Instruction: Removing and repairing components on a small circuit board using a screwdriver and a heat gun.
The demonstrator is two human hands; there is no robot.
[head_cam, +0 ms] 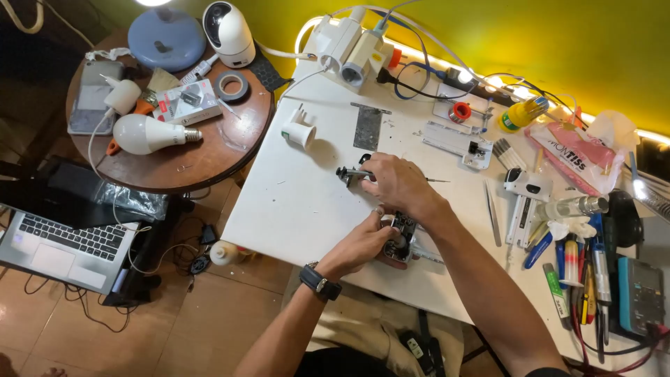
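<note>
**Two hands, one small circuit board at a crowded bench**

A person seated at a white table (293,202) steadies a small dark circuit board (403,234) near the table's near edge. The left hand (363,244), with a watch (319,281) on its wrist, is curled around the board, fingers closed on its left side so that it cannot slide. The right hand (396,183) reaches just beyond it toward the far side, fingers closed over a slim metal tool (352,173) whose dark end pokes out to the left; how tightly the tool is held cannot be told, as the back of the hand hides the fingertips.

The work sits close to the body, where both forearms can rest on the table. Supplies lie within reach: pens and screwdrivers (579,269) and a meter (641,293) to the right, a power strip (352,45) at the far edge. A white cup (300,132) stands apart on the far left of the table. On the round wooden table (202,157) to the left lie a bulb (146,134), a tape roll (231,86) and a white camera (229,31). A laptop (66,241) lies lower, near the floor.
</note>
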